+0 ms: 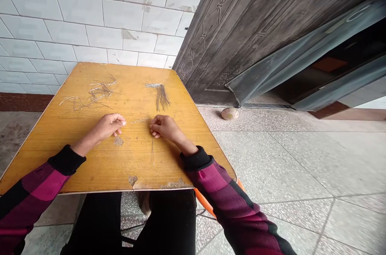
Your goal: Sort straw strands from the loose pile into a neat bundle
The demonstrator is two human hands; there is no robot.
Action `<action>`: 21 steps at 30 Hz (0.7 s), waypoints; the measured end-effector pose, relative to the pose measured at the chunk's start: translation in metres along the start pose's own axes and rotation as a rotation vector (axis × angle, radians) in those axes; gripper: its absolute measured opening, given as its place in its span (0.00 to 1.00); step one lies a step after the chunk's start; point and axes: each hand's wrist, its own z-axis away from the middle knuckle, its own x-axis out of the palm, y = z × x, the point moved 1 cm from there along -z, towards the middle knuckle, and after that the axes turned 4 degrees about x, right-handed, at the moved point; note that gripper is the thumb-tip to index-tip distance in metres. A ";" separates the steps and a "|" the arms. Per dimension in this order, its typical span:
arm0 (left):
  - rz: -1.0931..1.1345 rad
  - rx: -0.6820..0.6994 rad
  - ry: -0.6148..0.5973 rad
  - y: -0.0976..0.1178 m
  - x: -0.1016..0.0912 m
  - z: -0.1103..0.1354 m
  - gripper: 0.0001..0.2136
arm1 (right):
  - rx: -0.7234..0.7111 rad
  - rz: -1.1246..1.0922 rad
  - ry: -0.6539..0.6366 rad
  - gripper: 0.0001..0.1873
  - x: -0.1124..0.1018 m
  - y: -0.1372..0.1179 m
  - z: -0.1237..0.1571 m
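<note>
Nearest the camera are the person's black trousers (169, 223) and the two sleeves (48, 182) with pink and black stripes. Both forearms rest on a yellow wooden worktop (90, 166), which has chipped places along its near edge. The left hand (108, 126) and the right hand (165, 127) lie near each other, and each grip is pressed together, but I cannot tell if it pinches a fibre. A thin pale strand (140, 120) lies between the hands, and another thin strand (152, 151) lies just below the right hand. Farther on the worktop are a straight bundle of brown fibres (159, 96) and, to the left of it, a loose tangle of fibres (96, 94). Behind stand a tiled wall (90, 17) and a dark metal door (241, 33), and a small ball (229, 113) lies on the stone floor (286, 166).
</note>
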 end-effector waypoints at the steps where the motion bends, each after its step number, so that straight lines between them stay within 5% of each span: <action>1: 0.009 0.002 0.002 0.000 -0.001 0.000 0.03 | -0.004 0.014 0.009 0.07 0.000 0.000 -0.001; 10: -0.168 0.040 0.083 -0.013 -0.009 -0.011 0.02 | -0.153 0.201 0.067 0.08 -0.005 0.003 -0.001; 15: -0.401 0.231 0.180 -0.012 -0.020 -0.016 0.04 | -0.329 0.435 0.220 0.10 -0.010 0.003 -0.002; 18: -0.587 0.261 0.294 -0.004 -0.049 -0.017 0.05 | -0.377 0.510 0.272 0.11 -0.011 0.002 -0.003; 21: -0.826 0.106 0.494 0.002 -0.106 -0.015 0.08 | -0.392 0.533 0.283 0.11 -0.010 0.001 -0.003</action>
